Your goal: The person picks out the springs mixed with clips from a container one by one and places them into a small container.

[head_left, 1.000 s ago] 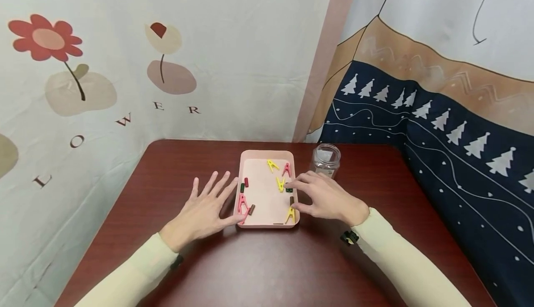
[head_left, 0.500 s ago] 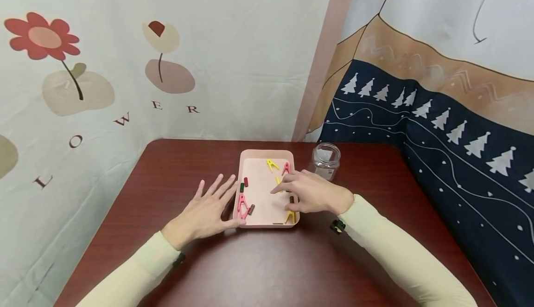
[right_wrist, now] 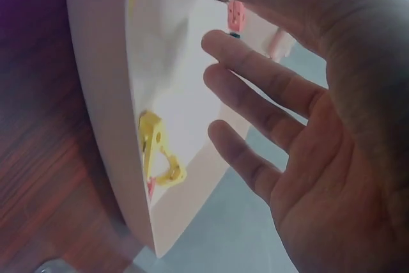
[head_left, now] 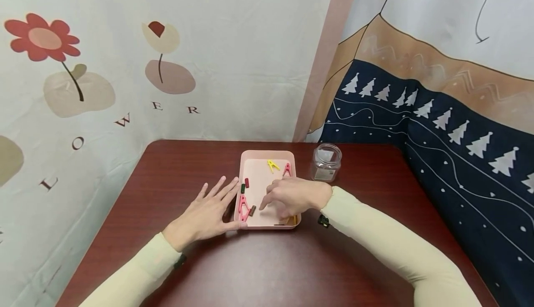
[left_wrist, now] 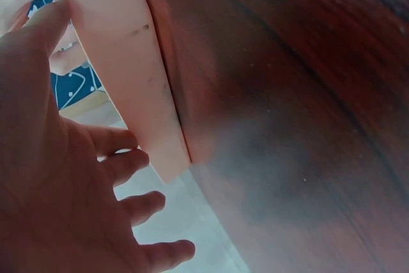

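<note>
Reaching, it seems, for the yellow clip in the near right corner of the tray, your right hand, fingers apart, should next pinch, your left hand spread at the left edge.

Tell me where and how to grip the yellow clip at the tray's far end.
Best guess: pinch the yellow clip from above at its narrow end, where its legs meet; it appears to lie flat, legs splayed, inside the walled tray.

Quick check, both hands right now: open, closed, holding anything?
Left hand: open, spread at the left edge of the pink tray.
Right hand: open over the pink tray, nothing visibly held.
</note>
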### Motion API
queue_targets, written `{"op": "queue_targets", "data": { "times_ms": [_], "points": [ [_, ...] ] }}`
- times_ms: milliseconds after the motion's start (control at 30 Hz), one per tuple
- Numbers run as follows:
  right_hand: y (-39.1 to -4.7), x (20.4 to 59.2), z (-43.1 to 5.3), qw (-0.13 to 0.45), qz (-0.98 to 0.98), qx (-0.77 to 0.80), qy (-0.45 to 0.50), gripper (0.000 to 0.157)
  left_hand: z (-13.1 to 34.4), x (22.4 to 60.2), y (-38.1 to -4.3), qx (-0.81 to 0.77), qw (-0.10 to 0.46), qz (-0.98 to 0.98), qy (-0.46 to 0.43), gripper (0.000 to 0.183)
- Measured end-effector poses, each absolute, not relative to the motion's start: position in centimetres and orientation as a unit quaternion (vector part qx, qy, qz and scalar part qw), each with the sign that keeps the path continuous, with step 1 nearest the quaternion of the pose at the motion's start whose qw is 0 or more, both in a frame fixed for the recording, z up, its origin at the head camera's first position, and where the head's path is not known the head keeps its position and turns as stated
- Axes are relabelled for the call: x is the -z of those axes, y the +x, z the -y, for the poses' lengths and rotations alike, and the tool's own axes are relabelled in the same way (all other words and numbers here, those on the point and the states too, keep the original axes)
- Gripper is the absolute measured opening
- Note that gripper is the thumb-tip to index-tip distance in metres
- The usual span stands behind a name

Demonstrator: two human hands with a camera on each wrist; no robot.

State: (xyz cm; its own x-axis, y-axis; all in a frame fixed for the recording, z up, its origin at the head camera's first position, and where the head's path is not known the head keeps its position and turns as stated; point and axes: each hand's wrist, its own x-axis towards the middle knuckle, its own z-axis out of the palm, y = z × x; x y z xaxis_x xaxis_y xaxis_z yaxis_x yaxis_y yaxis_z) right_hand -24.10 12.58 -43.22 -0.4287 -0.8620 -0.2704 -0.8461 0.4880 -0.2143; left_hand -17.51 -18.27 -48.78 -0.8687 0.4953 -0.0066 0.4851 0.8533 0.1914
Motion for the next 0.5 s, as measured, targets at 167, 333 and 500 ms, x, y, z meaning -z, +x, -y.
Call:
{"op": "queue_targets", "data": {
  "times_ms": [167, 333, 500],
  "points": [
    [-24.1, 43.6, -11.4, 0.184, -0.828, -0.007, -0.53, 0.047, 18.1, 48.6, -17.6, -0.093, 0.031, -0.962, 0.254, 0.115],
    [-23.9, 43.9, -10.6, 0.2, -0.812, -0.015, -0.548, 0.044, 18.2, 48.5, -17.6, -0.1, 0.037, -0.962, 0.249, 0.117],
    [-23.9, 44.2, -10.2, 0.205, -0.798, -0.016, -0.566, 0.04, 18.2, 48.6, -17.6, -0.102, 0.037, -0.962, 0.249, 0.118]
  ]
}}
